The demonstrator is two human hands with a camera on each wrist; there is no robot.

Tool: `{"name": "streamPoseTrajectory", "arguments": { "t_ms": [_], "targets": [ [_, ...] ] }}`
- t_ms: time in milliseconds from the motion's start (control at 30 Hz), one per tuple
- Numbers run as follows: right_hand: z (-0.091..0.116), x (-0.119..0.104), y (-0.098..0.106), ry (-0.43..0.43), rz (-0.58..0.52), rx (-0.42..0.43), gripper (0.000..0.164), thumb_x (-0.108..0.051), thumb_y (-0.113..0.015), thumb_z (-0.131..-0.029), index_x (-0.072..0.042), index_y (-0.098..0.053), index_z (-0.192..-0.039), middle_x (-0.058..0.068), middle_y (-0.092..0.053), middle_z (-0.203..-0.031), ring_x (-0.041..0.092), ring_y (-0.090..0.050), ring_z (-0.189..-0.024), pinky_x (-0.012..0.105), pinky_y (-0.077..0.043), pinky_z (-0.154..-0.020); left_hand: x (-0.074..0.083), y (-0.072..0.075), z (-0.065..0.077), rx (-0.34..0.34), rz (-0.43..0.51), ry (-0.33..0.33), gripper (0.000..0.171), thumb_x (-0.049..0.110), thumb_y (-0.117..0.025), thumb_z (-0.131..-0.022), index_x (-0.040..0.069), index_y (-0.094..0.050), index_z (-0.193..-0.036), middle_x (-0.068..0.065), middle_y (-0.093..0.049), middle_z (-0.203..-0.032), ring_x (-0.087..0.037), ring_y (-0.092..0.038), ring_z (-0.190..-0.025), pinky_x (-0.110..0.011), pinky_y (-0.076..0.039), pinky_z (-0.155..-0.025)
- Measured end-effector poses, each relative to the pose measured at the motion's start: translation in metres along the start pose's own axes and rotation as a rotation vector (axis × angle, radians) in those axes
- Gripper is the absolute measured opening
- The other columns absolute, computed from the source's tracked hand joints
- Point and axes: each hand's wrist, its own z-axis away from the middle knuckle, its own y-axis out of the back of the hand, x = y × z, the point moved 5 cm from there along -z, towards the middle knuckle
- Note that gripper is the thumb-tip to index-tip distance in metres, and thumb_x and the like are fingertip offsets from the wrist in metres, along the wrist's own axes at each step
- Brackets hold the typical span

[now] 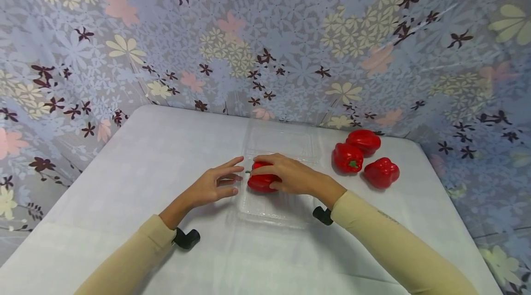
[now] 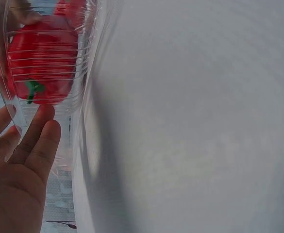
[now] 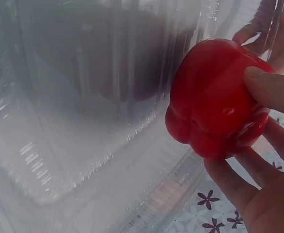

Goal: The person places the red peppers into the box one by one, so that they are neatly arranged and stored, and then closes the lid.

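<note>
A red bell pepper [image 1: 262,185] with a green stem [image 2: 34,88] lies on its side in the left part of a clear plastic container [image 1: 271,212]. My right hand [image 1: 292,175] grips it from above, thumb on the near side and fingers over the far side. Its lobed bottom faces the camera in the right wrist view. By the container's left wall is my left hand [image 1: 213,186], its fingers spread and fairly straight, holding nothing. In the left wrist view the fingertips [image 2: 45,110] are close to the ribbed wall; whether they touch it, I cannot tell.
The container's clear lid [image 1: 282,142] lies folded back behind it. Three more red peppers stand to the right: one at the back [image 1: 363,142], one with its stem showing [image 1: 347,158], one nearer [image 1: 382,173]. A white cloth covers the table [image 1: 174,147]; a floral curtain [image 1: 265,46] hangs behind.
</note>
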Motion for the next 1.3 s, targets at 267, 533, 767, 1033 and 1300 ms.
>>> {"name": "streamPoseTrajectory", "arguments": {
  "t_ms": [267,533,767,1033,1300],
  "targets": [
    [-0.004,0.0,-0.005,-0.001,-0.001,-0.023,0.052,-0.01,-0.074,-0.088,-0.025,-0.06,-0.135,0.008,-0.045,-0.154,0.032,-0.044,-0.141,0.051,-0.048,-0.11,-0.001,-0.001,-0.002,-0.009,0.024,-0.012,0.059,0.008,-0.066,-0.091,0.0,-0.046,-0.146,-0.011,-0.026,-0.165,-0.036,-0.059,-0.127,-0.049,-0.047,-0.11],
    [-0.002,0.007,-0.009,-0.021,-0.089,-0.038,0.059,0.0,-0.068,-0.086,-0.026,-0.059,-0.137,0.006,-0.041,-0.157,0.032,-0.04,-0.143,0.051,-0.048,-0.11,-0.002,-0.002,-0.001,-0.01,0.003,0.001,0.059,0.011,-0.066,-0.091,0.001,-0.047,-0.146,-0.011,-0.026,-0.165,-0.035,-0.06,-0.126,-0.049,-0.047,-0.109],
    [-0.003,0.007,-0.01,-0.014,-0.085,-0.032,0.059,-0.003,-0.072,-0.086,-0.026,-0.058,-0.138,0.008,-0.041,-0.157,0.033,-0.04,-0.143,0.05,-0.05,-0.108,-0.002,-0.002,-0.001,-0.005,-0.005,-0.005,0.058,0.008,-0.065,-0.091,0.0,-0.046,-0.146,-0.014,-0.026,-0.165,-0.036,-0.06,-0.127,-0.051,-0.047,-0.108],
    [-0.004,0.007,-0.01,-0.016,-0.081,-0.027,0.058,-0.004,-0.071,-0.087,-0.025,-0.058,-0.139,0.008,-0.041,-0.157,0.033,-0.041,-0.143,0.05,-0.049,-0.109,-0.002,-0.001,-0.001,-0.006,-0.007,-0.007,0.059,0.009,-0.066,-0.091,-0.002,-0.045,-0.146,-0.016,-0.026,-0.164,-0.037,-0.059,-0.127,-0.051,-0.047,-0.109],
    [-0.001,0.005,-0.009,-0.005,-0.035,-0.031,0.059,-0.007,-0.072,-0.087,-0.026,-0.056,-0.14,0.008,-0.04,-0.157,0.031,-0.041,-0.143,0.05,-0.05,-0.108,-0.001,-0.001,-0.001,-0.011,0.0,-0.002,0.062,0.008,-0.067,-0.091,0.0,-0.044,-0.147,-0.013,-0.027,-0.165,-0.036,-0.059,-0.128,-0.05,-0.048,-0.108]
  ]
}}
